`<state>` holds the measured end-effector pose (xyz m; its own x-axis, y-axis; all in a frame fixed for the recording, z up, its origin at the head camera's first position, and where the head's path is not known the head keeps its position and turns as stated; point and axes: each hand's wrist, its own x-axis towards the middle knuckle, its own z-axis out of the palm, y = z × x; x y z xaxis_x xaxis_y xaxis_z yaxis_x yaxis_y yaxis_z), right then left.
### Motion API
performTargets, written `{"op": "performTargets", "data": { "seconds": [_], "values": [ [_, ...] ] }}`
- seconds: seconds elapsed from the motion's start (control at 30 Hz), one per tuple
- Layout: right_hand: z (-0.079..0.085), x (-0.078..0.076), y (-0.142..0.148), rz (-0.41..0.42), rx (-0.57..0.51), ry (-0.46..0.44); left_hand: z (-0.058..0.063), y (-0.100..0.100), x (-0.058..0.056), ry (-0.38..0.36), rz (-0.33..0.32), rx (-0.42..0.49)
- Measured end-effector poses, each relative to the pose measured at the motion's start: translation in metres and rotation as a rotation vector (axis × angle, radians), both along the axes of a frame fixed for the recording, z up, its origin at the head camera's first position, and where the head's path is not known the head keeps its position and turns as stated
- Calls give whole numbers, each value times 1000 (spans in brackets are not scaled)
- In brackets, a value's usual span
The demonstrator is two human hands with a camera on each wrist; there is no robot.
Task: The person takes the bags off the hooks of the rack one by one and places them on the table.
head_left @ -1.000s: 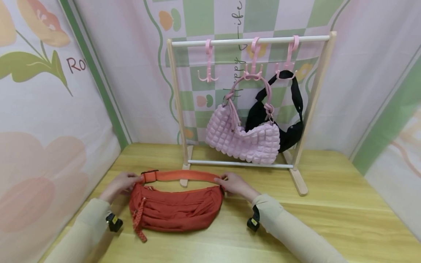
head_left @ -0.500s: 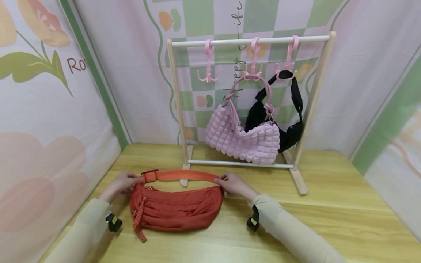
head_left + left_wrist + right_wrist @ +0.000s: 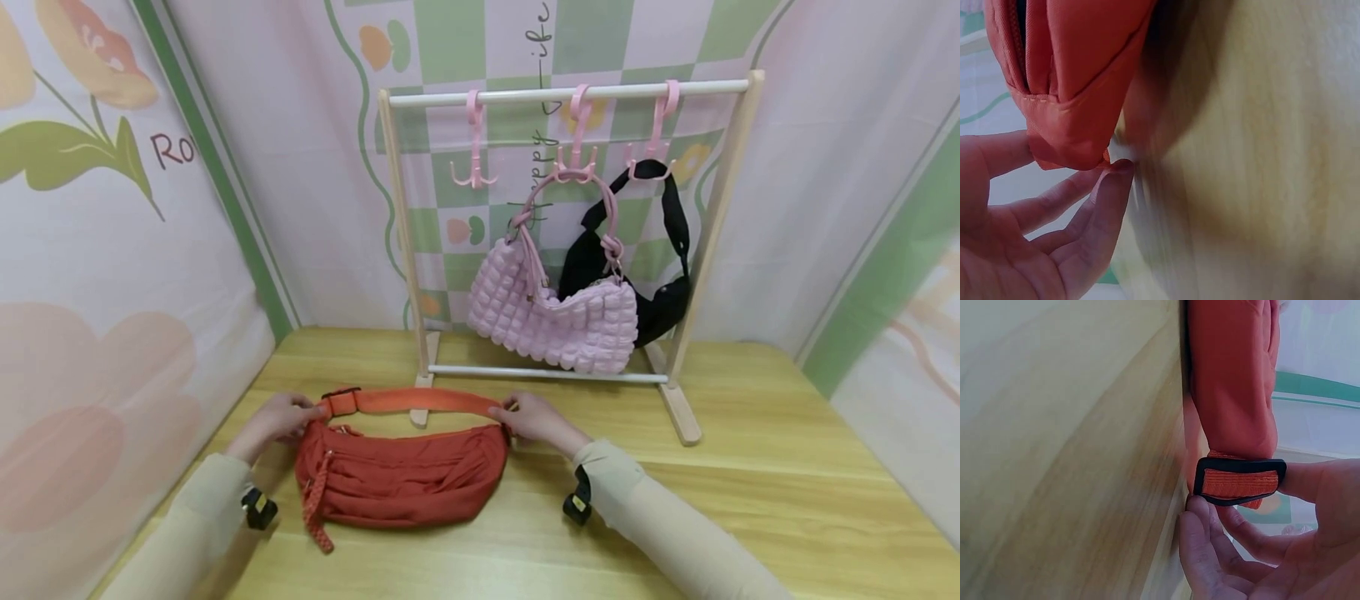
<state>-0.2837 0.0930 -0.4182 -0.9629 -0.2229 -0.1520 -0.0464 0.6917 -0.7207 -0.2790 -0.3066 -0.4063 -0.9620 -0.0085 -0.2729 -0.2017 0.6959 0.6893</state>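
Note:
A red fabric waist bag lies on the wooden table, its orange strap spread in an arc behind it and a braided zipper pull hanging at its left. At the bag's left end, my left hand pinches the corner where strap and bag meet. My right hand grips the right end of the strap beside the bag. Close up in the right wrist view, thumb and fingers hold a black buckle threaded with orange webbing. The left wrist view shows fingers around the bag's tapered tip.
Behind the bag stands a wooden rack with a white top bar. A pink puffy handbag and a black bag hang from two pink hooks. The left pink hook carries nothing. Printed curtains surround the table.

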Motion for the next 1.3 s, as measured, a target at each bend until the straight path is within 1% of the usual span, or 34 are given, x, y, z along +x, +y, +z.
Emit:
{"op": "performTargets", "data": {
  "seconds": [0.2, 0.3, 0.47, 0.53, 0.67, 0.77, 0.9, 0.97, 1.1, 1.3],
  "values": [
    [1, 0, 1, 7, -5, -3, 2, 0, 2, 28, -18, -39],
    [2, 0, 2, 3, -13, -8, 5, 1, 3, 58, -35, -81],
    [4, -1, 5, -4, -31, 6, 14, 6, 6, 131, -64, -233],
    [5, -3, 6, -5, -38, 15, 20, 8, 6, 175, -83, -307],
    [8, -5, 9, -13, -51, 23, 30, 12, 8, 254, -103, -411],
    [11, -5, 11, -19, -39, 53, 36, 16, 10, 283, -96, -417],
    [16, -4, 17, -22, 17, 136, 41, 22, 11, 327, -68, -400],
    [19, -4, 20, -24, 46, 184, 43, 25, 12, 361, -52, -402],
    [24, -3, 25, -47, 89, 272, 46, 32, 13, 448, -26, -402],
    [34, 0, 34, -100, 111, 368, 50, 45, 13, 596, -4, -357]
  ]
}}
